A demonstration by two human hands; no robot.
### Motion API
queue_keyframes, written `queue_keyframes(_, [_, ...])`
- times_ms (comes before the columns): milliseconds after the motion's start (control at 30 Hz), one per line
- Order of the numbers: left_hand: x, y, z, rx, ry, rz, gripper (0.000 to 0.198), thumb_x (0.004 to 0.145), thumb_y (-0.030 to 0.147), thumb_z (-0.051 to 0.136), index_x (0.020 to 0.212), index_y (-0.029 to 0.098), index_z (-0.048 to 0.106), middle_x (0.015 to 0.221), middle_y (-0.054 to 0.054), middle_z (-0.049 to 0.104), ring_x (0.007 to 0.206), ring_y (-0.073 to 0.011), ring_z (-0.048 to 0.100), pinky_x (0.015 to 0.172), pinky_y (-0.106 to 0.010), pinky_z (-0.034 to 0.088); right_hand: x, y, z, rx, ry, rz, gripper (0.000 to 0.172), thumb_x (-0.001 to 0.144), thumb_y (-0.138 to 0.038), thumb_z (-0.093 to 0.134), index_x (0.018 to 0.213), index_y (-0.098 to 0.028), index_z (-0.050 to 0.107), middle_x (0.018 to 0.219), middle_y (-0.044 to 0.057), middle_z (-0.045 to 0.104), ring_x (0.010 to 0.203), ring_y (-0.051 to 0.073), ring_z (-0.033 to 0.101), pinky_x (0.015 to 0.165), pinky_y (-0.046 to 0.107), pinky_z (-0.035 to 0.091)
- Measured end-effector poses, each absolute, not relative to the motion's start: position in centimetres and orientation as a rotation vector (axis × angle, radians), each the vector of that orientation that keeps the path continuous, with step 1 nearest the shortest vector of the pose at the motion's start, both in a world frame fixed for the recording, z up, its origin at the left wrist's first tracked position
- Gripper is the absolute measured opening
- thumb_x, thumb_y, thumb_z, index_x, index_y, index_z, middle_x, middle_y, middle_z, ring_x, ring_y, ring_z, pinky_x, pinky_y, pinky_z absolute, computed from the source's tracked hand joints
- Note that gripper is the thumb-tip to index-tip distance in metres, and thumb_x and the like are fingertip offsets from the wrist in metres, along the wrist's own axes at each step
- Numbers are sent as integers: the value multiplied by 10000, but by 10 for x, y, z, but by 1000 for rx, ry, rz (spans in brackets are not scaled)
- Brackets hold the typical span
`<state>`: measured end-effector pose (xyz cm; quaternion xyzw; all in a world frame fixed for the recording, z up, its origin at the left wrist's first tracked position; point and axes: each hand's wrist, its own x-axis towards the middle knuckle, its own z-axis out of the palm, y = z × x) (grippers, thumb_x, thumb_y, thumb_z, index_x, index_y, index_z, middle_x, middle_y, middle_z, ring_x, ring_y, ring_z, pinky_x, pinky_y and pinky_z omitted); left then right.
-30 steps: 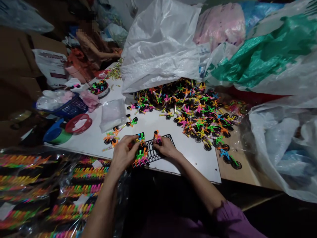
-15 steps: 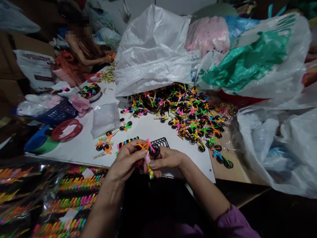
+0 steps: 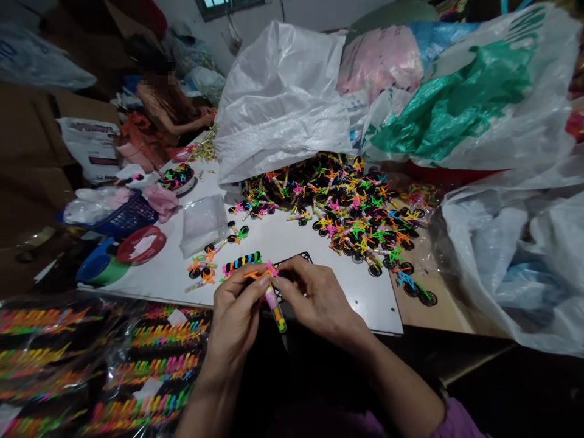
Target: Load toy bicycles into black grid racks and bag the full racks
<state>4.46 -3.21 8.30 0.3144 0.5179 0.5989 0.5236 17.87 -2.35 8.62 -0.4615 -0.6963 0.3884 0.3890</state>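
Observation:
Over the table's front edge, my left hand (image 3: 238, 305) is closed in a pinch on a small toy bicycle (image 3: 269, 267) with orange and pink plastic parts. My right hand (image 3: 314, 297) pinches the same toy from the other side, its fingers partly hiding the wheel. A clear tube (image 3: 275, 309) of coloured pellets with a pink label hangs down from the toy between both hands. Just behind the hands lies a black plastic grid tray (image 3: 305, 257), partly covered by my right hand. Beside it is a row of colourful toy bicycles (image 3: 241, 262).
A large heap of toy bicycles (image 3: 351, 213) spreads under a white sack (image 3: 283, 103). Clear plastic bags (image 3: 204, 225), a red dish (image 3: 141, 244) and a blue basket (image 3: 132, 214) stand left. Packed toys (image 3: 155, 365) lie lower left. Another person (image 3: 166, 109) sits at the far left.
My right hand has moved up from the tube to the bicycle's upper part, its back now turned upward. The tube hangs exposed below. The view has shifted slightly, so surroundings appear farther right.

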Motion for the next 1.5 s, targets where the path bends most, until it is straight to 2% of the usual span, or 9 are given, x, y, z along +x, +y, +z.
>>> queue_keyframes(100, [51,-36,81,777,1239,1535,166,542,219,750,688,193,674,700,25,610,663,-88,543,649,-193,444,176,-27,86,-1205,-1777,917,232,864,-348,460,944,-174,592,730,13,612,597,100,504,588,230,357])
queue_keyframes(300, [51,-41,63,900,1238,1556,105,627,229,698,723,211,662,779,16,587,764,-108,542,734,-222,447,172,-24,79,-1231,-1793,1088,238,864,-354,449,923,-182,603,673,4,608,569,101,491,584,234,355])
queue_keyframes(567, [37,-24,54,538,1092,1455,205,550,217,769,720,193,655,692,43,613,641,-64,540,626,-178,439,182,-8,53,-1124,-1689,1312,345,772,-411,596,1037,-190,593,764,-11,598,650,101,505,592,208,364])
queue_keyframes(733, [23,-12,61,914,1212,1333,265,597,297,743,821,177,667,791,-12,649,719,-120,578,685,-242,461,179,5,37,-933,-1739,1555,239,770,-376,571,765,-140,609,643,-34,506,584,84,433,546,197,333])
queue_keyframes(867, [-12,2,62,1511,1701,1364,341,694,349,653,1005,212,626,1000,-36,631,880,-180,578,806,-313,451,167,26,26,-1070,-1534,1303,266,750,-399,578,817,-141,580,733,-2,545,648,105,479,601,211,375])
queue_keyframes(1033, [-30,11,34,2208,1681,734,211,807,289,502,942,190,630,937,-69,629,909,-221,560,834,-367,430,139,44,-30,-1297,-1787,1231,116,760,-257,555,782,-147,586,716,18,582,668,124,519,654,228,398])
queue_keyframes(1200, [-24,20,13,2336,1637,661,214,827,253,474,979,193,612,949,-73,616,928,-224,545,836,-363,427,120,48,-61,-1301,-1917,1046,141,808,-207,493,914,-163,575,885,53,609,793,148,539,730,249,403])
queue_keyframes(1333, [-24,24,12,2274,1561,625,221,829,280,501,1012,200,597,915,-55,616,873,-198,577,778,-316,447,123,54,-57,-1279,-2253,867,171,801,-134,440,917,-165,562,895,55,568,818,156,521,736,248,394])
queue_keyframes(1500, [-14,22,7,2287,1644,708,239,837,309,514,1014,179,607,900,-75,630,855,-210,582,765,-323,445,127,59,-53,-1297,-2467,730,235,871,-203,365,1045,-168,520,968,69,522,825,161,521,726,253,400])
